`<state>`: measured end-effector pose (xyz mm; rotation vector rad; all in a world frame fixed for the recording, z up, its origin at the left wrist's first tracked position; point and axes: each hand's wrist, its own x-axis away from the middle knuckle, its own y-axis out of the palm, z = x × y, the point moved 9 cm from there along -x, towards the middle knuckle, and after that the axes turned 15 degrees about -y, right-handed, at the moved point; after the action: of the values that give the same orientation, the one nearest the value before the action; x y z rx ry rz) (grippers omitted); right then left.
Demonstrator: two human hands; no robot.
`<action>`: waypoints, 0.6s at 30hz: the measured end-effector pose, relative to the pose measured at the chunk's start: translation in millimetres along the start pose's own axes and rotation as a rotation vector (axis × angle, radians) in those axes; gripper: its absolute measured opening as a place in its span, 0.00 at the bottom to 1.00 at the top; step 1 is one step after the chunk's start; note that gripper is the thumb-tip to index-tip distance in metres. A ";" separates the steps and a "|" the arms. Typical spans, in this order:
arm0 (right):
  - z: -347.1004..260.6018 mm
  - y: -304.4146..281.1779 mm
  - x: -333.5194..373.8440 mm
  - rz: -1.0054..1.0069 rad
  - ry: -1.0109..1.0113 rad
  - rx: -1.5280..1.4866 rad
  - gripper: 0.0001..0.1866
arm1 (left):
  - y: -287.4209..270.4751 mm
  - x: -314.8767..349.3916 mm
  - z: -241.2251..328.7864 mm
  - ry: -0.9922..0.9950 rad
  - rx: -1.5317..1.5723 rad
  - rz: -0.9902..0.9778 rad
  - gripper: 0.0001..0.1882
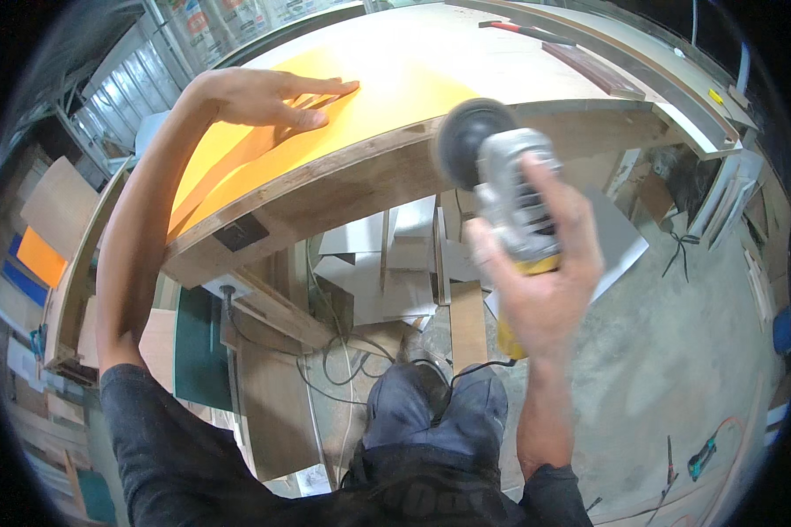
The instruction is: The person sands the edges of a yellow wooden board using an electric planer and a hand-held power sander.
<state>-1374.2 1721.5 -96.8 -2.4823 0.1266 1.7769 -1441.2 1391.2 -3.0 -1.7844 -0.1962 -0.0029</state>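
My right hand (pixel 549 272) is wrapped round an angle grinder (pixel 517 189), grey at the head with a yellow band. Its dark round disc (pixel 473 145) is at the front edge of the workbench (pixel 360 189), blurred; whether it touches the edge I cannot tell. On the bench lies a bright orange sheet (pixel 395 110), which reaches the front edge. Fingers stretched out, my left hand (pixel 268 98) rests on this sheet near its left part and casts a shadow there. A black cord hangs from the grinder's lower end.
A red and black tool (pixel 527 32), a dark brown strip (pixel 593 70) and a long rail (pixel 677 88) lie at the bench's far right. Below are white board offcuts (pixel 395 290) and looping cables (pixel 330 364). A socket (pixel 240 232) sits in the bench front.
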 end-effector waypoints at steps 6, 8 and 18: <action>1.1 -19.9 -0.6 0.074 0.039 0.004 0.35 | 2.1 -8.5 2.8 0.061 0.018 0.030 0.45; -28.7 3.9 1.2 0.001 -0.023 0.004 0.35 | 3.1 -8.2 -4.8 0.070 0.031 0.003 0.46; -73.0 66.9 14.5 -0.096 -0.029 -0.057 0.36 | 9.9 6.8 -38.4 -0.134 0.071 -0.045 0.53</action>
<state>-1308.8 1646.2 -88.6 -2.4539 -0.0452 1.8014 -1429.2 1352.8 -3.4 -1.7097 -0.3287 0.0904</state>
